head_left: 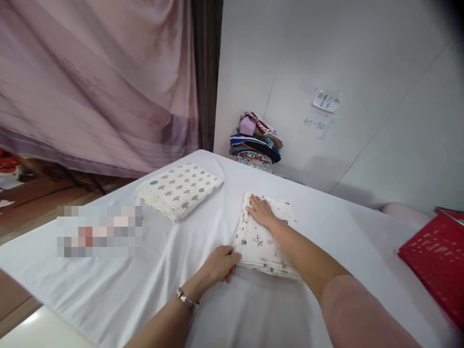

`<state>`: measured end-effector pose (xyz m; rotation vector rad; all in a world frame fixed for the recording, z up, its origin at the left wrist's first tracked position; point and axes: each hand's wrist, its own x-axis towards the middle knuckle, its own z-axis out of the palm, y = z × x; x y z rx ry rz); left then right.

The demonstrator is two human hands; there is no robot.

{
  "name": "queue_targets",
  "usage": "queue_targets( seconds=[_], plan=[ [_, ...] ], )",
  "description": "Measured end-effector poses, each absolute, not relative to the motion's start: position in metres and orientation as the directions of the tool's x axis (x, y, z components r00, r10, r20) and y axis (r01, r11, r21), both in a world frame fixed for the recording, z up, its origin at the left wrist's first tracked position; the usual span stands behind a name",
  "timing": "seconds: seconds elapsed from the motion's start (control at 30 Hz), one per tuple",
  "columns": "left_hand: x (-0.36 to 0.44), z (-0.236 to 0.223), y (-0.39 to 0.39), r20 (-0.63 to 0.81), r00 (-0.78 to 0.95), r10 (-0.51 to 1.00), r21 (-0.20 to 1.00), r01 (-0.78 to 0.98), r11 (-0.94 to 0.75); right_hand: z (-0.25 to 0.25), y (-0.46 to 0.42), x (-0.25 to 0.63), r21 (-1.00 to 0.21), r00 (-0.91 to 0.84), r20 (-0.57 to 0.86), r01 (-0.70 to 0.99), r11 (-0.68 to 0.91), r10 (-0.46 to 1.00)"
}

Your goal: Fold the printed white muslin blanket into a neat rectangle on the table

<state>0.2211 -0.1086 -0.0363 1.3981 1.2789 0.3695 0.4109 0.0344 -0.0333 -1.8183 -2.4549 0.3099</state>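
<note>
"What do your hands have on that table?"

"My left hand [218, 264] has its thumb and fingers closed on the near left corner of the folded cloth [259, 244], the one with small scattered prints. A silver bracelet [187, 298] circles that wrist."

"And the other?"

"My right hand [263, 212] is clamped on nothing. I have it palm down with the fingers apart, pressed on the far left part of the same cloth. That cloth lies on the white sheet [163, 275], right of the middle, with its layers showing along the near edge."

"What do you see to the left?"

"A second cloth [183, 188], also folded, white with grey mushroom-like shapes. It lies well apart from the first, farther off. Nearer, on the left, I see a pixelated patch [99, 232]; I can't tell what it covers."

"And around the table?"

"A pile of clothes [255, 140] stands past the far edge, by the grey wall [369, 58]. Two paper notes [326, 101] are on that wall, one above the other; the lower reads 45-50. A pink curtain [108, 87] hangs at the far left, and I have a red basket [435, 261] on the right."
</note>
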Motion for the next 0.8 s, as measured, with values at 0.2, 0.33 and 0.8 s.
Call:
queue_targets(
  seconds=[0.2,0.33,0.8],
  plan=[
    [0.222,-0.038,-0.109,-0.409,0.348,0.844,0.856,0.467,0.223,-0.029,-0.02,0.43,-0.278,-0.317,-0.105,0.919,0.278,0.943],
    [0.221,-0.041,-0.108,-0.394,0.349,0.85,0.861,0.463,0.209,-0.031,-0.075,0.472,-0.31,-0.305,-0.072,0.912,0.269,0.95],
    [0.24,-0.024,-0.131,-0.178,0.116,0.977,0.663,0.748,0.031,-0.052,-0.173,0.517,-0.951,0.252,-0.21,0.172,-0.257,0.945]
  ],
)
